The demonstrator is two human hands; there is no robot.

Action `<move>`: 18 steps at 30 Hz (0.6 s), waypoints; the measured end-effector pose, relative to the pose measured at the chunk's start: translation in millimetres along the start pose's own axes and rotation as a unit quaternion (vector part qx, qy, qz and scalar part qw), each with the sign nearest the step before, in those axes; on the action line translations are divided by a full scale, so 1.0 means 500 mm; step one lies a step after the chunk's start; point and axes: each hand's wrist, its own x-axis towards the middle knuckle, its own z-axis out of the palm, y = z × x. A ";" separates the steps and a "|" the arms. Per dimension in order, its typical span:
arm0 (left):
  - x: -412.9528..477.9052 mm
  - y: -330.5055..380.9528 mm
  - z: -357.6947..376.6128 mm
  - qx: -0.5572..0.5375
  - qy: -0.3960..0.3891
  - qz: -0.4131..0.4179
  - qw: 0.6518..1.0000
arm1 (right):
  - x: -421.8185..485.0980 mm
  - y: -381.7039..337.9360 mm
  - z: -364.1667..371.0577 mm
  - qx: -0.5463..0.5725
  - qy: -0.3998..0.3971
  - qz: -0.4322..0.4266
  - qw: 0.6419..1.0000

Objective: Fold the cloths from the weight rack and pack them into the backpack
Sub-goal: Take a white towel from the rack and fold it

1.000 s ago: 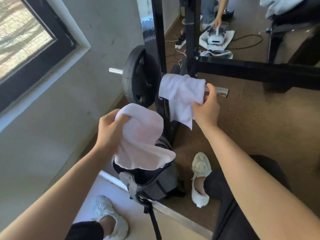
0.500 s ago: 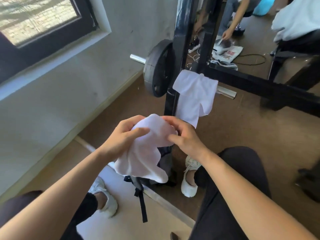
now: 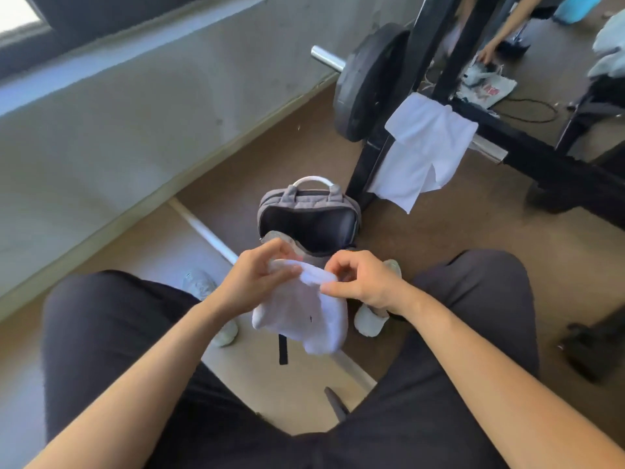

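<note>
Both hands (image 3: 257, 282) (image 3: 363, 282) pinch a soft, limp white cloth (image 3: 304, 316).

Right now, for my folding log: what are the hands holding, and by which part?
A white cloth, by its top edge: left hand one end, right hand the other.

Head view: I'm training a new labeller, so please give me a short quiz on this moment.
1. True or false: the backpack is zipped shut.
2. Where is the second cloth? A in the backpack; B draped on the rack; C flat on the floor.
3. Fill in: the left hand and right hand both pinch the first ____.
Key: 1 false; 2 B; 3 cloth.
</note>
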 end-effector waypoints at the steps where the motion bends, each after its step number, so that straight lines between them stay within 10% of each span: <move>1: -0.004 -0.015 0.000 0.019 0.003 -0.006 1.000 | 0.000 0.011 0.007 -0.036 -0.004 0.010 0.999; 12: 0.021 -0.075 -0.063 0.160 0.032 -0.011 0.987 | 0.023 0.031 0.006 -0.092 0.065 0.007 0.994; 18: 0.015 -0.065 -0.085 0.262 0.062 -0.030 0.962 | 0.015 0.019 -0.002 -0.125 -0.040 0.061 0.990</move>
